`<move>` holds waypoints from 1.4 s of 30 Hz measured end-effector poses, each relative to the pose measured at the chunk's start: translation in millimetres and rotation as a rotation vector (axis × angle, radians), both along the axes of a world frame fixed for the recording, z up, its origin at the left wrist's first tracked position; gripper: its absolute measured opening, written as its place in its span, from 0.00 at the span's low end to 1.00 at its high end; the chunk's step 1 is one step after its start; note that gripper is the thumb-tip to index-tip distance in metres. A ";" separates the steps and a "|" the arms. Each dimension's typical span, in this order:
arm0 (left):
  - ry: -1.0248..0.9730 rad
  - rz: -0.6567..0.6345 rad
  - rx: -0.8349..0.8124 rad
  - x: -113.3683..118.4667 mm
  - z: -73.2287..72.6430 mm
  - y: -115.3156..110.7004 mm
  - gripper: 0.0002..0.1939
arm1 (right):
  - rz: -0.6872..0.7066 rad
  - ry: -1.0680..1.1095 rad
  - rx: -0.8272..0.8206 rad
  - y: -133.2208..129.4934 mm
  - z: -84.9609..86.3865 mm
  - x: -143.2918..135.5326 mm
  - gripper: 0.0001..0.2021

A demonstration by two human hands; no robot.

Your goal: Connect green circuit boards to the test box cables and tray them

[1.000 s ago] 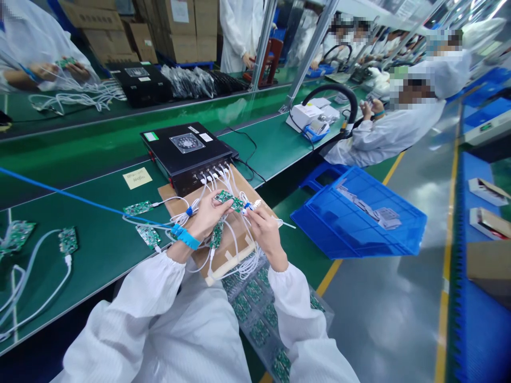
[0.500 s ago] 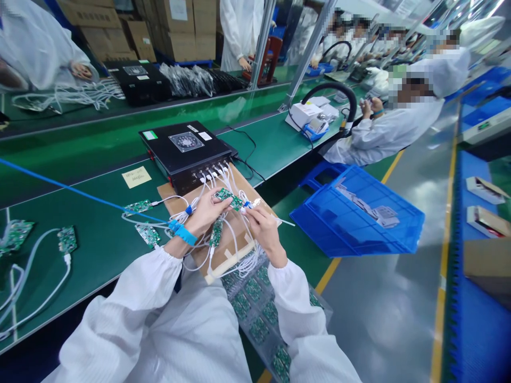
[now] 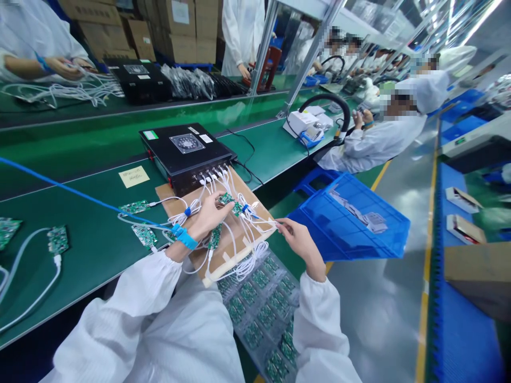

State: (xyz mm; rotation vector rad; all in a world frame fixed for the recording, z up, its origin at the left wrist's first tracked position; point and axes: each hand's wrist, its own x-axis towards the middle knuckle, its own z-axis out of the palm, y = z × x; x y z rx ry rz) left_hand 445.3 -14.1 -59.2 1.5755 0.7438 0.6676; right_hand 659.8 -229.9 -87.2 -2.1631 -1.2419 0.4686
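My left hand (image 3: 211, 213), with a blue wrist strap (image 3: 184, 236), grips a small green circuit board (image 3: 232, 204) between thumb and fingers over a cardboard sheet (image 3: 235, 242). Off the sheet's right edge, my right hand (image 3: 298, 238) pinches the end of a thin white cable (image 3: 268, 220). White cables run over the cardboard, plugged into a black box (image 3: 187, 151) with a round fan grille. Another circuit board (image 3: 214, 237) hangs on a cable below my left hand. Two more, one a circuit board (image 3: 144, 235) with a white plug, lie to its left.
A clear tray (image 3: 261, 290) of several circuit boards sits below the cardboard. Blue bin (image 3: 355, 213) stands at right, near a seated co-worker (image 3: 375, 141). A blue cord (image 3: 80, 190) crosses the green bench (image 3: 91, 255). A yellow note (image 3: 134, 176) lies beside the box.
My right hand has left the circuit board and moved right to the white cable's end. My left hand still holds the board. The view has shifted slightly.
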 end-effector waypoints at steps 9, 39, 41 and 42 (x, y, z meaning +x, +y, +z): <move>-0.146 -0.081 -0.200 -4.6 11.0 -4.9 0.15 | -0.147 0.040 -0.098 -1.6 -7.2 30.3 0.23; -0.322 -0.179 -0.420 -1.3 -3.3 -8.0 0.22 | 0.036 0.464 0.674 130.2 21.1 -54.3 0.23; -0.374 -0.190 -0.468 -1.6 -4.6 -6.9 0.22 | 0.097 0.437 0.620 130.0 21.1 -57.7 0.19; -0.393 -0.194 -0.482 -1.6 -5.2 -6.4 0.21 | 0.129 0.422 0.596 129.2 20.9 -58.2 0.17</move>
